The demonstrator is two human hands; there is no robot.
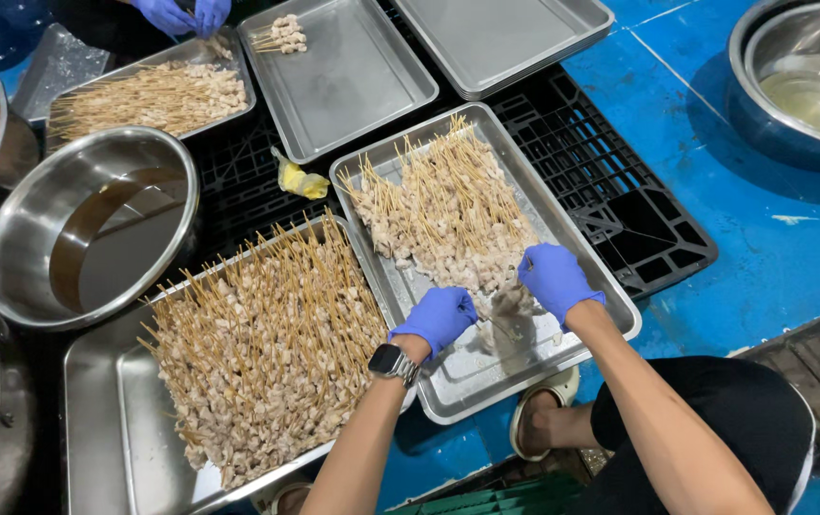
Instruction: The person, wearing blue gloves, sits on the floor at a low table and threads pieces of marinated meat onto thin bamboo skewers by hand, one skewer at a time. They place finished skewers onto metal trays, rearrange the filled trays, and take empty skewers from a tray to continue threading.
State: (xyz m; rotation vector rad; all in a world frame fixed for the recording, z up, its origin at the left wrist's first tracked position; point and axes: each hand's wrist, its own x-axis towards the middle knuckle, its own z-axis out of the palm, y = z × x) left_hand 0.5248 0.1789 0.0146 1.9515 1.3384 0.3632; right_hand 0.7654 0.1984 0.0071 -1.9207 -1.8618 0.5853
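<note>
Both hands wear blue gloves and work over a metal tray that lies on a black plastic pallet. The left hand is curled, its fingers closed around the end of a thin wooden skewer that runs toward the right hand. The right hand is also bent, with the fingertips pinched down on small pieces of raw meat just between the two hands. I cannot tell exactly how much meat the right hand holds. A watch sits on the left wrist.

Beyond the hands, in the same tray, lies a pile of finished meat skewers, their sticks pointing away from the person. To the left of the left hand, touching the first tray, is a larger tray filled with many more skewers. Farther left stands a round steel bowl with brown liquid inside. Far ahead of the hands are two empty trays, and between them and the working tray lies a crumpled yellow glove.

At the top left, another person's blue-gloved hands are at a tray of skewers. To the far right of the right hand, on the blue floor, stands a big steel basin.
</note>
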